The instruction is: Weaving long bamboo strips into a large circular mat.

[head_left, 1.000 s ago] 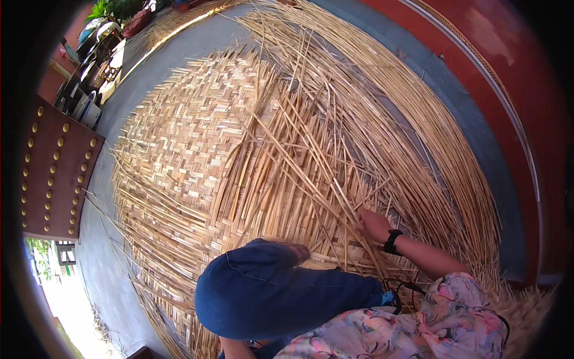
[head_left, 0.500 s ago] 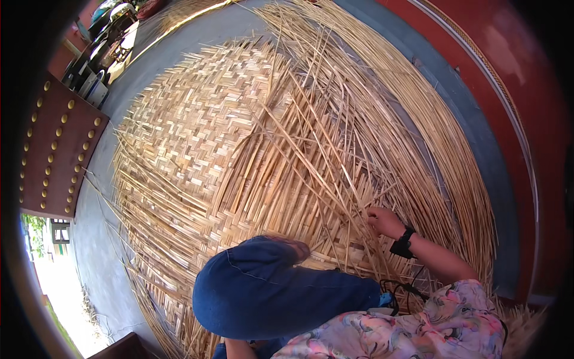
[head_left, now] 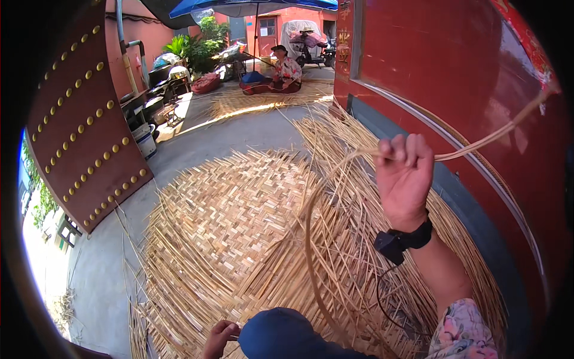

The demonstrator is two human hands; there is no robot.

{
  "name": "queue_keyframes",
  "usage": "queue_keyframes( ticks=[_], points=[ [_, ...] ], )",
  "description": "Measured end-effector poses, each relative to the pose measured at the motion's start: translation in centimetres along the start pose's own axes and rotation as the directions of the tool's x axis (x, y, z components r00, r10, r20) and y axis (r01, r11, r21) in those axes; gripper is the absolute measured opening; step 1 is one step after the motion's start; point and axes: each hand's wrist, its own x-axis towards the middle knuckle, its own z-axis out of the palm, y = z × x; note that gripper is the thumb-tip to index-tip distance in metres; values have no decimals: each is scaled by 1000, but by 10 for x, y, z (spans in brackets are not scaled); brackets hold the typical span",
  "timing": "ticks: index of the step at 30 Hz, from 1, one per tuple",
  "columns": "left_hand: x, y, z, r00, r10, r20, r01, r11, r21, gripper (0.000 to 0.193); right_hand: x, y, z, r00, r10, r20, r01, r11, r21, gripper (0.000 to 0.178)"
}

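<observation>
Raised at the right, my right hand [head_left: 406, 173] is closed round a long, pale reed strip [head_left: 484, 142]. One end of the strip reaches up toward the red wall; the rest bends down over the loose reeds, blurred in places. Below lies a large herringbone mat [head_left: 245, 197] woven of flat reed strips, with long unwoven strips [head_left: 197, 269] along its left and near sides. My left hand [head_left: 220, 336] is low beside my blue-clad knee [head_left: 284, 332], fingers curled. Something small and pale shows at its fingertips, too small to name.
Loose reeds [head_left: 442, 239] lie heaped along the red wall [head_left: 436, 72] at the right. A studded door [head_left: 89, 131] stands at the left, with buckets [head_left: 144, 140] beyond it. Farther back, another person [head_left: 287, 72] sits by a second mat under a blue umbrella [head_left: 239, 8].
The view has tipped up toward the courtyard. My right hand has risen from the reeds with a long strip in it. My left hand now shows beside my knee.
</observation>
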Motion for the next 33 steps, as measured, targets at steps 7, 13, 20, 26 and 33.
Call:
queue_keyframes(
  ticks=[7,13,20,26,33],
  points=[
    [-44,136,47,845,521,124,-403,771,-493,73,-38,33,101,926,19,378,-196,878,437,49],
    [-13,186,23,897,394,-201,-195,-57,-979,101,-125,86,56,433,653,621,-803,592,-63,53],
    [-76,171,-53,610,633,-476,-609,-9,-793,29,-97,101,-3,398,894,207,-879,437,-194,39],
    [-31,61,-32,744,104,-660,-605,523,-601,14,-58,196,-91,340,823,-456,-924,200,-327,45],
    [13,14,18,600,-147,-786,-577,602,-552,21,-185,286,-75,474,840,263,-24,311,-950,35]
  ],
)
